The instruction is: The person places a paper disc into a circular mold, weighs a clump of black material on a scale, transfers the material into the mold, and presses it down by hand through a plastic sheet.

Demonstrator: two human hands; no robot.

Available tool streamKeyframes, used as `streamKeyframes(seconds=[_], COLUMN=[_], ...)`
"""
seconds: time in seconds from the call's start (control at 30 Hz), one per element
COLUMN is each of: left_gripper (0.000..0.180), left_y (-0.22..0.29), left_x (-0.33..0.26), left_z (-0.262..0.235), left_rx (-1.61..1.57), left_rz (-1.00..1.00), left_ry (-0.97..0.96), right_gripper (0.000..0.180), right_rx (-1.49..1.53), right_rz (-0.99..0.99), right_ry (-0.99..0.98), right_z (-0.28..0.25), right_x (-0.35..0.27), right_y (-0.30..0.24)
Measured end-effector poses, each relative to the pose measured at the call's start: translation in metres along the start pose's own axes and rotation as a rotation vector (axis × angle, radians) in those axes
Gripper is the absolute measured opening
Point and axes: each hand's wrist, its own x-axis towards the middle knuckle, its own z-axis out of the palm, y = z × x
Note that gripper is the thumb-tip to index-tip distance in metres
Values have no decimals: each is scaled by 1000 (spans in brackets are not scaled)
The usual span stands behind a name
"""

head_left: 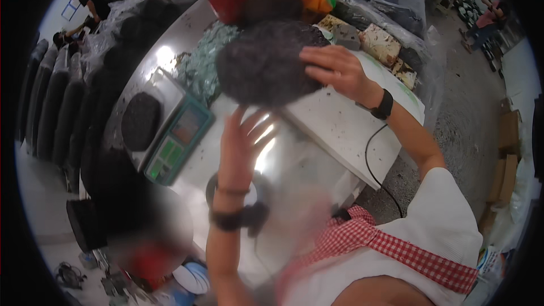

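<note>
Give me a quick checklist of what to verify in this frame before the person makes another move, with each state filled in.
1. Right hand on the large dark disc: ok, fingers lie over its right edge; the thumb is hidden.
2. Left hand touching that disc: cannot tell; it is blurred, fingers spread at the near edge.
3. Smaller dark disc clear of both hands: ok, it lies at the left of the scale.
4. Large disc clear of the teal plastic: cannot tell, they overlap in view.
5. White board free of crumbs: not ok, dark bits are scattered on it.
</note>
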Motion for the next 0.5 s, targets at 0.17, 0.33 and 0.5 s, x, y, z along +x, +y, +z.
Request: streamKeyframes(seconds=[0.17, 0.33, 0.5], left_gripper=[34, 34, 63], left_y=[-36, -25, 15], left_x=[-6, -42, -111], left_z=[-13, -39, -88], left_rx=[433, -40, 318], left_rz=[307, 80, 26], left_ry=[128, 138, 289], right_gripper=[50, 69, 46], right_rx=[65, 999, 962], right_rz=[60, 1168, 1188], right_ry=[-167, -62, 15], right_z=[-29, 2, 85], right_x=[-3, 3, 50], right_y=[-54, -70, -48])
